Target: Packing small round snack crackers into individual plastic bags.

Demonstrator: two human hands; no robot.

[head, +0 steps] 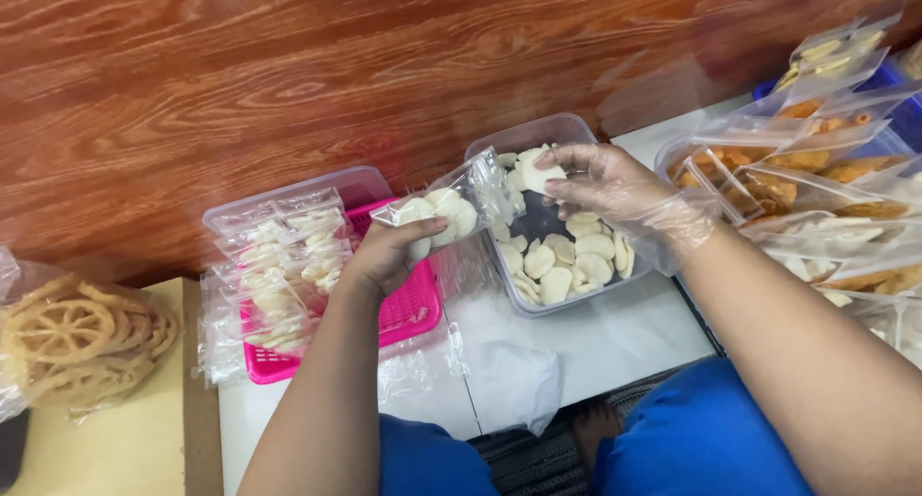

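Observation:
My left hand (pixel 389 251) holds a small clear plastic bag (pixel 451 208) partly filled with pale round crackers, its mouth open toward the right. My right hand (pixel 605 184), in a thin clear glove, pinches one white cracker (pixel 540 176) just right of the bag's mouth. Below that hand stands a clear plastic tub (pixel 523 141) holding several loose white crackers (pixel 567 256).
A pink basket (pixel 408 314) at the left holds several filled cracker bags. A bag of lattice-shaped fried snacks (pixel 77 338) lies at far left. Stacked bags of orange and pale snacks (pixel 826 169) crowd the right. Empty bags (pixel 509 386) lie on the white table near me.

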